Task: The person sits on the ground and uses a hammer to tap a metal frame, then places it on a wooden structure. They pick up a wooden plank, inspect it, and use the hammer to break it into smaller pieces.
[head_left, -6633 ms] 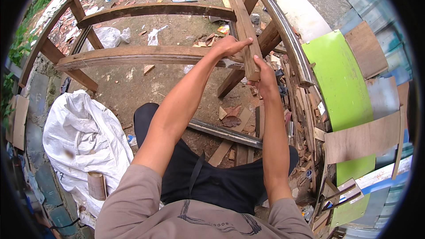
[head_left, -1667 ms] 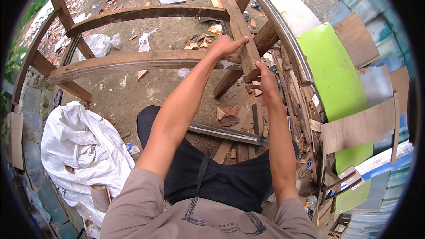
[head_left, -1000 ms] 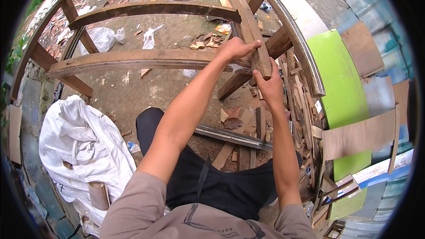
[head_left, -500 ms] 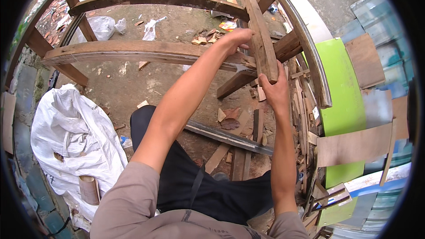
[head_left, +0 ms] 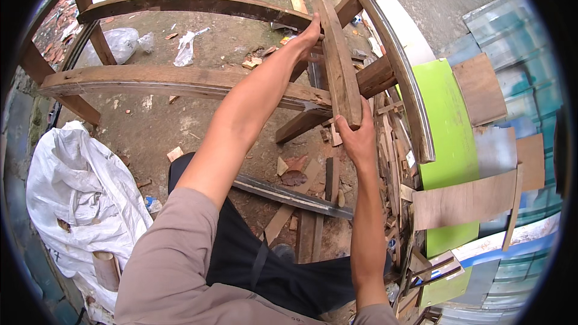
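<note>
A short, thick wooden beam point(head_left: 340, 63) lies across the right end of a wooden frame, pointing away from me. My right hand point(head_left: 357, 138) grips its near end, thumb on the left edge and fingers round the right side. Against the beam's left side, near its far end, my left hand point(head_left: 309, 35) holds on with fingers pointing away; part of that hand is hidden. Two long rails of the frame, the near rail point(head_left: 180, 80) and the far rail point(head_left: 198, 3), run leftward from beside the beam.
A curved-looking wooden rail point(head_left: 400, 72) rises at the right. Beyond it lean a green panel point(head_left: 448, 126) and plywood pieces point(head_left: 469, 198). A white sack point(head_left: 78, 186) sits at my left. Below the frame lie a dark strip point(head_left: 295, 197) and wood scraps point(head_left: 294, 165).
My left hand has slid farther away along the beam and its fingers have straightened. The right hand keeps its grip at the near end. The whole view has shifted slightly.
</note>
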`<state>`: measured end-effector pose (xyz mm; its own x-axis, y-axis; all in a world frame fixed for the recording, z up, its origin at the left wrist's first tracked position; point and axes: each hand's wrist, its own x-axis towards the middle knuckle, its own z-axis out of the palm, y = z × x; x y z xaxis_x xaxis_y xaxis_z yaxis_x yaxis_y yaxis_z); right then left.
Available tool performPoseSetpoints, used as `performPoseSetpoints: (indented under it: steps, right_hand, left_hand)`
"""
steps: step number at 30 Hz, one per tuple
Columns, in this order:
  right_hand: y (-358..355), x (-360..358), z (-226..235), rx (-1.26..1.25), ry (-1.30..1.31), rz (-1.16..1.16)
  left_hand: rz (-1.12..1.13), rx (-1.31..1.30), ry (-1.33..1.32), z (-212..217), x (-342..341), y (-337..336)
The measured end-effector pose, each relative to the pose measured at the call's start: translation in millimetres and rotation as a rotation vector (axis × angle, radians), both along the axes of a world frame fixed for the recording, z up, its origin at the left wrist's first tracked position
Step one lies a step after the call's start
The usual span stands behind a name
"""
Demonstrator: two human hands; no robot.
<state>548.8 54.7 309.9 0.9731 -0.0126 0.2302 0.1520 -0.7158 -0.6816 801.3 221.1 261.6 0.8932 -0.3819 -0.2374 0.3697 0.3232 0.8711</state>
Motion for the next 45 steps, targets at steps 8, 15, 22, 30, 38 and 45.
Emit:
performPoseSetpoints:
  steps: [8,15,22,30,38,45]
  right_hand:
    - [-12,7,-7,0.093,0.052,-0.014]
    - [7,-4,19,0.460,0.265,-0.075]
    - [2,0,16,0.879,0.381,0.022]
    - [-3,-2,14,1.064,0.434,0.117]
    - [-16,-17,3,1.382,0.441,0.131]
    - [-43,-61,-41,1.666,0.478,0.176]
  left_hand:
    - [0.013,-0.004,0.071,7,-5,2]
    - [0.078,-0.162,0.101,13,-12,13]
    - [0.128,-0.129,0.051,20,-21,18]
    - [0.168,-0.079,0.053,24,-30,19]
    - [0.282,-0.141,0.059,15,-20,15]
    - [0.441,-0.170,-0.111,21,-22,8]
